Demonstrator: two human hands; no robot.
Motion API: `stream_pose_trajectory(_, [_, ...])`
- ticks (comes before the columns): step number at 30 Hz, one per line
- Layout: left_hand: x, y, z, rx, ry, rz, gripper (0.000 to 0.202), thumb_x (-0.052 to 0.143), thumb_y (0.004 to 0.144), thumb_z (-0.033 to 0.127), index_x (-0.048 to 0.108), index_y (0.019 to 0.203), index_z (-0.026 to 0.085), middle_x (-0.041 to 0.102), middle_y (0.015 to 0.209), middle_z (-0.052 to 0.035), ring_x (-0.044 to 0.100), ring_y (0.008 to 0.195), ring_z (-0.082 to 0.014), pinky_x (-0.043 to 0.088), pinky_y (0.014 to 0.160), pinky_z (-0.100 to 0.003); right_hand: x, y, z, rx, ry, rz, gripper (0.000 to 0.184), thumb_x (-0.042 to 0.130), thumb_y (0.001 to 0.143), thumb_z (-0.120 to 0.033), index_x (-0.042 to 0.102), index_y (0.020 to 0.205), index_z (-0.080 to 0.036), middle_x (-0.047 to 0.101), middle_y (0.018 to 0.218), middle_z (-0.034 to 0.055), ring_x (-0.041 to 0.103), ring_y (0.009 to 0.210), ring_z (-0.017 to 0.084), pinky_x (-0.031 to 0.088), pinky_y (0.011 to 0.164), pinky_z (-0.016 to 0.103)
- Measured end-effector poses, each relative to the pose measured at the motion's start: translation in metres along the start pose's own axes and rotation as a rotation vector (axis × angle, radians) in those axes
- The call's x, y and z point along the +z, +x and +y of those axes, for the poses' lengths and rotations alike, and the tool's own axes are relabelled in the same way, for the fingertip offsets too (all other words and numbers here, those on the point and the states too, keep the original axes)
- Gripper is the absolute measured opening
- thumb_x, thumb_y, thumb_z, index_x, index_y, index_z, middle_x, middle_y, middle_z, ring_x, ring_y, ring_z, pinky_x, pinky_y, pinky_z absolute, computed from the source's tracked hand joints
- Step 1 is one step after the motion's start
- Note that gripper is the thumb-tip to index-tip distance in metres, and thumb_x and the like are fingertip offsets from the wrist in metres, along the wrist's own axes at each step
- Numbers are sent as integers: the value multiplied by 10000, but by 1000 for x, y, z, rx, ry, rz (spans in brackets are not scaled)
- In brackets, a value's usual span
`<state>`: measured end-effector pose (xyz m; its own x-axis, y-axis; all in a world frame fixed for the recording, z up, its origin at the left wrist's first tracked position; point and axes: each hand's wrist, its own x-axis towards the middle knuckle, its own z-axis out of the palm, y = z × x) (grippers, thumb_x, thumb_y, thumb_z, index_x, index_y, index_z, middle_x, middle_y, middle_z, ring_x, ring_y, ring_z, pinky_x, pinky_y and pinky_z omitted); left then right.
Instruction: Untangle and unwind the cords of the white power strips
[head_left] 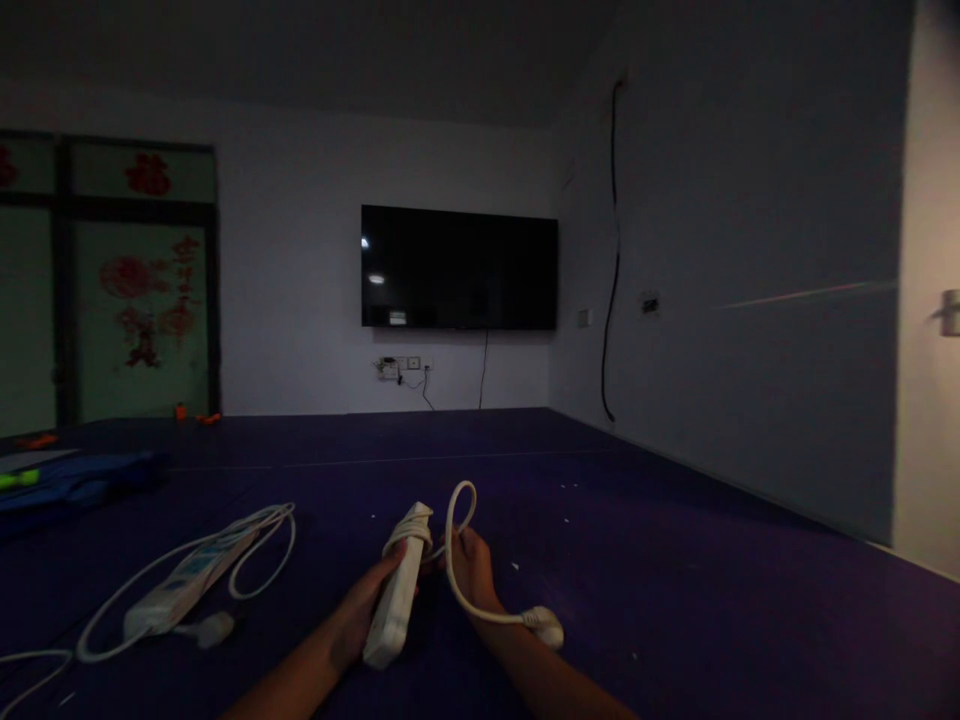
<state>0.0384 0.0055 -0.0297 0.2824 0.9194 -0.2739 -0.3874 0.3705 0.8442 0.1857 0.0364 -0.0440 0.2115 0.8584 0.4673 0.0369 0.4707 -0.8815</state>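
Observation:
My left hand (358, 612) is closed around a white power strip (396, 592), held lengthwise just above the dark purple floor (675, 560). Its white cord (459, 520) is partly wound round the strip's far end and makes a loop above my right hand (471, 568), which is closed on the cord. The cord runs past my right wrist to its white plug (546, 625), which rests on the floor. A second white power strip (184, 585) lies on the floor to the left, its cord (255, 545) in loose loops and its plug (210, 628) beside it.
A dark wall-mounted screen (459, 267) hangs on the far wall above wall sockets (405, 366). A black cable (613, 250) hangs down the right wall. A blue object (71, 482) lies at the far left. Glass doors with red paper cuttings (142, 300) stand at the back left.

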Motion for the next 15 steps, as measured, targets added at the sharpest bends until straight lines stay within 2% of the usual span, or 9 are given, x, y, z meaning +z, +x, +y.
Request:
stream_pose_trajectory(5, [2,-3,-1,17,18,42,348,632,680,415,603,807,92,596,543,-26,532,434,-116,411,426,-203,1,-1,0,34,23,10,458,436,709,-623,502,609,-182,470,414,-19,457,400,120,333,397,219])
stream_pose_trajectory(9, [3,-5,-1,14,46,33,393,630,668,444,599,824,85,578,505,-20,517,413,-114,383,402,-200,-1,-1,2,38,32,-19,459,431,720,-620,513,622,-179,468,409,-18,453,394,121,332,392,220])
stream_pose_trajectory(15, [0,0,-3,46,20,23,334,633,675,407,596,796,98,571,505,-10,513,418,-105,370,406,-196,-1,3,8,69,-6,-21,490,441,702,-633,536,625,-158,494,433,-9,466,406,111,335,399,206])
